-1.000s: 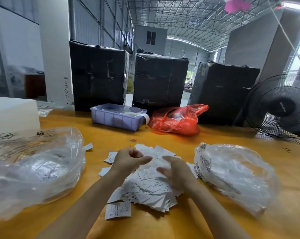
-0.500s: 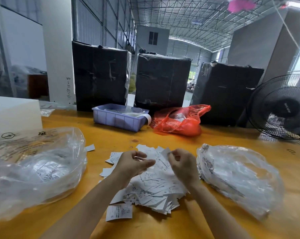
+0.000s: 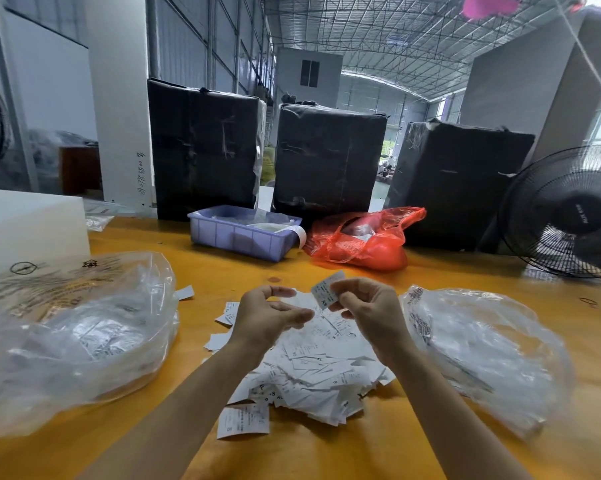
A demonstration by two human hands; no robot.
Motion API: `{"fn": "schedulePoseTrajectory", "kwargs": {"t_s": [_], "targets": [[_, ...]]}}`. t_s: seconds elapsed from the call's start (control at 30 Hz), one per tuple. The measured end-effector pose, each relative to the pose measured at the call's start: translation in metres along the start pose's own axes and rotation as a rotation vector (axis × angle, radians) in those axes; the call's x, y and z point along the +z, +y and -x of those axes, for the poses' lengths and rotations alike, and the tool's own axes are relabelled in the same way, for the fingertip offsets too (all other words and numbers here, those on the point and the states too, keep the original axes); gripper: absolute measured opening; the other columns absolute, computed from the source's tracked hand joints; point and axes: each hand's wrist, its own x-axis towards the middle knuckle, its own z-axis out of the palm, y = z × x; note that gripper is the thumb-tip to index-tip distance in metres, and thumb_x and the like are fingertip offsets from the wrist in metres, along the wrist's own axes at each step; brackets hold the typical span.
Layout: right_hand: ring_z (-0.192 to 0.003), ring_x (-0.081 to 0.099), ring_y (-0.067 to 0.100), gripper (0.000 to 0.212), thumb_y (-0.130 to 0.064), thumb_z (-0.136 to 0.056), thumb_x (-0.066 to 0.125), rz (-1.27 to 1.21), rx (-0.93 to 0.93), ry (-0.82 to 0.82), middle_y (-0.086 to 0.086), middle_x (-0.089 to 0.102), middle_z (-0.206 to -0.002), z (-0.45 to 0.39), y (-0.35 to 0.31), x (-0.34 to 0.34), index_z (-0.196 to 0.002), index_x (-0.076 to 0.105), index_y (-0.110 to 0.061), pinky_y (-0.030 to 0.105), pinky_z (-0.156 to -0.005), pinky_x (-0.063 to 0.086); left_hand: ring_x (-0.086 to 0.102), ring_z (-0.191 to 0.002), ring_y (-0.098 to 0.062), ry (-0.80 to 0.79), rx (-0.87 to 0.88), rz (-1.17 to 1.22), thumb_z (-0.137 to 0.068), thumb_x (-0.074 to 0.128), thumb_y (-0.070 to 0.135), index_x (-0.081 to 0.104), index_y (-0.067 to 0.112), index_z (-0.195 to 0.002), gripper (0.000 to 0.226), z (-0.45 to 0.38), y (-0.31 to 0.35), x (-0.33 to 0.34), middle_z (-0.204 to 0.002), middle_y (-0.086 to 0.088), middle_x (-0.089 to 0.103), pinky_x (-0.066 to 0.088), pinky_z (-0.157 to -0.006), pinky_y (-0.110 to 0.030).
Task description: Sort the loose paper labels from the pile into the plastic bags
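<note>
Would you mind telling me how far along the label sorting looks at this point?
Partly done. Both clear bags, the left bag and the right bag, already hold labels. In hand: the right hand pinches one label raised above the pile, while the left hand hovers empty beside it. Left: a sizeable pile of loose labels on the table.
</note>
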Motion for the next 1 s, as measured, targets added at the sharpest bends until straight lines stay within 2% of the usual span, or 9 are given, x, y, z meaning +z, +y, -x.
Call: {"fn": "schedulePoseTrajectory", "kwargs": {"t_s": [0.07, 0.17, 0.23, 0.37, 0.5, 0.7, 0.83, 0.93, 1.0], "targets": [[-0.075, 0.065, 0.017, 0.013, -0.012, -0.091, 0.059, 0.227, -0.091, 0.011, 0.001, 0.068, -0.084, -0.001, 0.0, 0.0, -0.093, 0.072, -0.009, 0.029, -0.069, 0.052, 0.067, -0.057, -0.011, -0.002, 0.029, -0.029, -0.06, 0.085, 0.005, 0.058, 0.008, -0.098, 0.046, 0.002, 0.002, 0.002, -0.063, -0.007, 0.071, 0.051, -0.069, -0.028], [-0.076, 0.067, 0.001, 0.015, -0.034, -0.085, 0.066, 0.253, -0.118, -0.216, -0.016, 0.068, -0.078, 0.004, -0.005, 0.002, -0.087, 0.074, -0.021, 0.014, -0.067, 0.051, 0.068, -0.06, -0.01, -0.057, 0.064, -0.075, -0.062, 0.083, 0.0, 0.055, 0.009, -0.101, 0.049, 0.006, 0.006, 0.006, -0.061, -0.007, 0.07, 0.052, -0.062, -0.019], [-0.073, 0.068, 0.003, 0.004, -0.029, -0.08, 0.071, 0.156, -0.082, -0.292, -0.01, 0.072, -0.075, 0.006, -0.007, 0.005, -0.079, 0.073, -0.026, 0.015, -0.068, 0.052, 0.068, -0.058, -0.008, -0.1, 0.075, -0.091, -0.063, 0.082, -0.005, 0.053, 0.011, -0.101, 0.05, 0.008, 0.007, 0.008, -0.054, -0.002, 0.067, 0.049, -0.054, -0.012], [-0.068, 0.067, 0.015, 0.003, -0.01, -0.077, 0.076, 0.001, -0.037, -0.167, 0.01, 0.073, -0.076, 0.005, -0.009, 0.005, -0.078, 0.074, -0.008, 0.026, -0.067, 0.054, 0.067, -0.058, -0.002, -0.112, 0.085, -0.072, -0.064, 0.081, -0.007, 0.051, 0.017, -0.095, 0.049, 0.009, 0.009, 0.011, -0.055, 0.002, 0.068, 0.047, -0.051, -0.009], [-0.066, 0.066, 0.013, 0.007, -0.011, -0.078, 0.075, 0.094, -0.085, -0.128, 0.009, 0.072, -0.075, 0.006, -0.014, 0.001, -0.08, 0.074, -0.004, 0.024, -0.064, 0.053, 0.069, -0.069, -0.01, -0.056, 0.04, 0.021, -0.064, 0.083, 0.004, 0.056, 0.012, -0.102, 0.047, 0.008, 0.01, 0.009, -0.08, -0.012, 0.071, 0.049, -0.06, -0.018], [-0.051, 0.056, 0.003, 0.017, -0.017, -0.084, 0.068, 0.127, -0.082, -0.182, 0.0, 0.067, -0.062, 0.002, -0.02, -0.008, -0.078, 0.072, -0.001, 0.013, -0.05, 0.042, 0.066, -0.057, -0.007, 0.029, 0.061, 0.09, -0.062, 0.082, 0.012, 0.061, 0.01, -0.094, 0.039, 0.006, 0.011, 0.007, -0.062, 0.002, 0.07, 0.047, -0.052, -0.013], [-0.075, 0.067, 0.013, 0.018, -0.008, -0.078, 0.073, 0.014, -0.143, 0.038, 0.009, 0.069, -0.086, -0.004, -0.025, -0.021, -0.095, 0.066, -0.011, 0.014, -0.061, 0.052, 0.067, -0.058, -0.01, 0.024, 0.069, 0.081, -0.062, 0.083, 0.012, 0.06, 0.011, -0.093, 0.039, 0.007, 0.012, 0.009, -0.071, -0.007, 0.073, 0.046, -0.05, -0.012], [-0.086, 0.069, 0.017, 0.044, -0.005, -0.076, 0.074, -0.177, -0.038, 0.054, 0.011, 0.068, -0.095, -0.006, -0.028, -0.028, -0.115, 0.055, -0.015, 0.019, -0.065, 0.055, 0.068, -0.06, -0.012, 0.012, 0.094, 0.069, -0.065, 0.083, 0.011, 0.06, 0.011, -0.093, 0.037, 0.009, 0.013, 0.011, -0.076, -0.012, 0.073, 0.047, -0.052, -0.013], [-0.082, 0.07, 0.017, 0.037, -0.005, -0.075, 0.073, -0.278, 0.033, 0.02, 0.012, 0.069, -0.094, -0.006, -0.03, -0.027, -0.11, 0.06, -0.007, 0.02, -0.064, 0.055, 0.068, -0.061, -0.013, -0.001, 0.102, 0.068, -0.066, 0.082, 0.011, 0.059, 0.01, -0.093, 0.035, 0.01, 0.014, 0.012, -0.076, -0.011, 0.074, 0.049, -0.053, -0.014]]}}
